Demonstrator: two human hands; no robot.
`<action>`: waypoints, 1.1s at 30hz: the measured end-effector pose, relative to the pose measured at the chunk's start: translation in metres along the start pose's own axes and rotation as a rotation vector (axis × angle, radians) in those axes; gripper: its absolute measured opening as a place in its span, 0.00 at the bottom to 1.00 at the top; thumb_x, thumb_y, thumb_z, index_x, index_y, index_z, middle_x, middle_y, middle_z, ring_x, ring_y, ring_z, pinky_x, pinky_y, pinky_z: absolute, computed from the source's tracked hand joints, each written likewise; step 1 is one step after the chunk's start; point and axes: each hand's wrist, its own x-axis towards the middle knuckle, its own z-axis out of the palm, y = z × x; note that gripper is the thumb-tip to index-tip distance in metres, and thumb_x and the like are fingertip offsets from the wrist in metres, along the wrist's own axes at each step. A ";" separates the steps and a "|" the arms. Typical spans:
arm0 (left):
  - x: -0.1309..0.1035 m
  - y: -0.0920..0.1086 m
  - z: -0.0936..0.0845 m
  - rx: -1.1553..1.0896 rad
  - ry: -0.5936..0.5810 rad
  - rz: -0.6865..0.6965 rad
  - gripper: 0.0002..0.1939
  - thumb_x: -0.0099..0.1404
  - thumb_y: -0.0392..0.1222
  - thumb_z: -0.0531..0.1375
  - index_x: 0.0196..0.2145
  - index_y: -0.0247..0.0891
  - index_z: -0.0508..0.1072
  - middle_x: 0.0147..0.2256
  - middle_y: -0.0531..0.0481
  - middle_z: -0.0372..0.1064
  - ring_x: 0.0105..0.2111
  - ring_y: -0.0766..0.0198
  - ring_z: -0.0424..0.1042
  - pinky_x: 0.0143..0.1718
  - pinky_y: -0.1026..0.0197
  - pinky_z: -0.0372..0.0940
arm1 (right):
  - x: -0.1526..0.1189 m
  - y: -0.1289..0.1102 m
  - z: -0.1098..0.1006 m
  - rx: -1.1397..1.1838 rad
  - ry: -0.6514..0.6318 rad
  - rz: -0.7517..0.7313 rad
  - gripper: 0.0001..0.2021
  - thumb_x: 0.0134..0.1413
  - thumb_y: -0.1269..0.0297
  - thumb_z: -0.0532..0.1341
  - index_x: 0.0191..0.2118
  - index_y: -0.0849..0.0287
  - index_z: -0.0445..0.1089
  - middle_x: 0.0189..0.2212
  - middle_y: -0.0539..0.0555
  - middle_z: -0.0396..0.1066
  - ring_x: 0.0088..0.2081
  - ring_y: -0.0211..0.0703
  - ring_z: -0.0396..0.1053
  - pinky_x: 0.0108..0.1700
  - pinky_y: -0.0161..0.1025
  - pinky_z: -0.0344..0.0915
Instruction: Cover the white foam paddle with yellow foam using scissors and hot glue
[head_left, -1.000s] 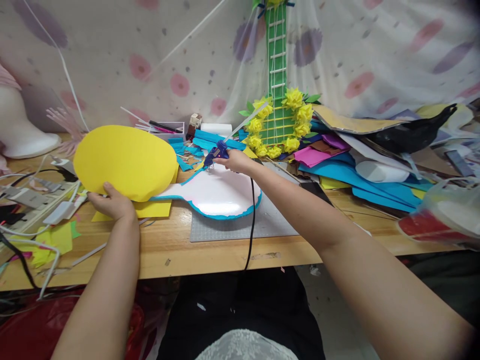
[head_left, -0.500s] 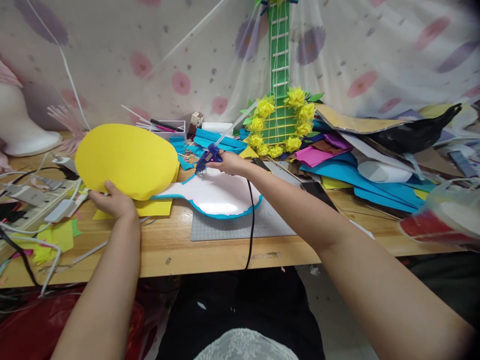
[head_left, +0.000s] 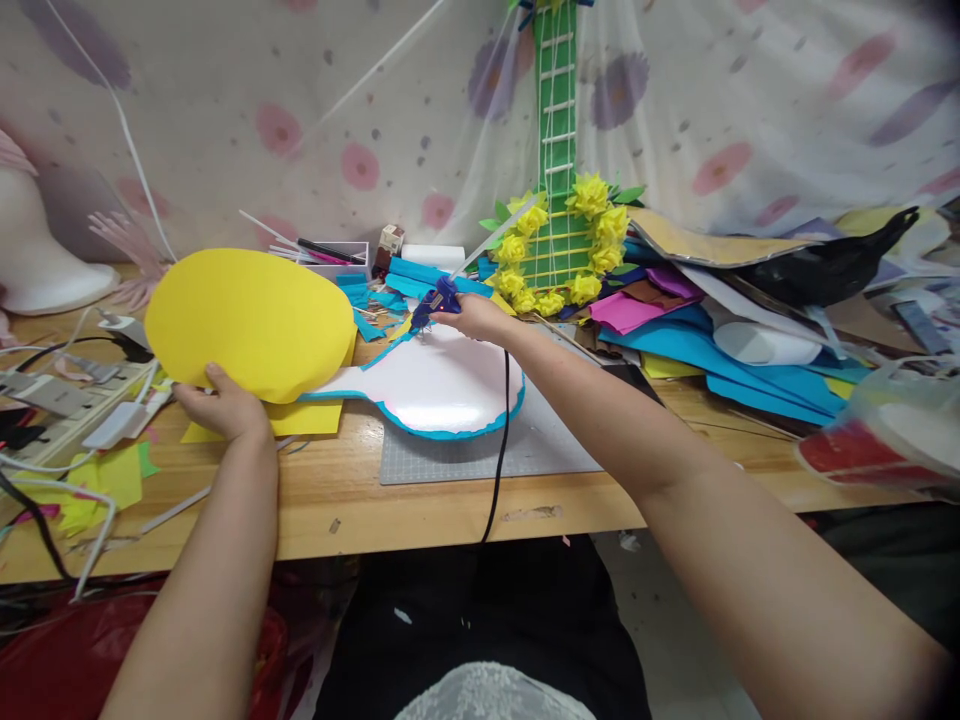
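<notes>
right hand gripping glue gun, nozzle indistinct, left hand holding yellow oval, fingers partly hidden

A light wooden surface is marked near its front edge by a small dark spot and a scuffed patch. At its middle a grey gridded mat is laid, by which a blue-edged white piece is partly borne. To the left, a yellow sheet, a thin white strip, yellow scraps and a power strip are spread. Towards the back, a pen tray and blue paper pieces are set. The right is covered by piled coloured paper.
</notes>
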 end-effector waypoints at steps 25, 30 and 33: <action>-0.001 0.003 -0.001 -0.032 -0.011 -0.005 0.08 0.61 0.28 0.52 0.39 0.32 0.60 0.47 0.38 0.67 0.47 0.66 0.67 0.50 0.63 0.59 | -0.006 0.029 -0.020 0.053 0.057 0.082 0.20 0.53 0.49 0.59 0.43 0.61 0.69 0.28 0.54 0.72 0.23 0.37 0.66 0.27 0.33 0.62; 0.000 0.004 -0.001 -0.021 -0.027 -0.013 0.07 0.62 0.29 0.52 0.39 0.33 0.59 0.48 0.39 0.66 0.48 0.66 0.66 0.52 0.62 0.58 | -0.014 0.038 -0.028 0.052 0.079 0.107 0.20 0.53 0.50 0.59 0.41 0.63 0.70 0.28 0.55 0.71 0.26 0.38 0.67 0.30 0.34 0.62; -0.001 0.005 -0.001 -0.040 -0.033 -0.025 0.07 0.62 0.29 0.52 0.39 0.33 0.58 0.47 0.39 0.65 0.48 0.65 0.66 0.53 0.62 0.57 | -0.017 0.046 -0.032 0.054 0.082 0.122 0.19 0.54 0.50 0.58 0.41 0.62 0.69 0.27 0.54 0.71 0.24 0.37 0.65 0.29 0.33 0.61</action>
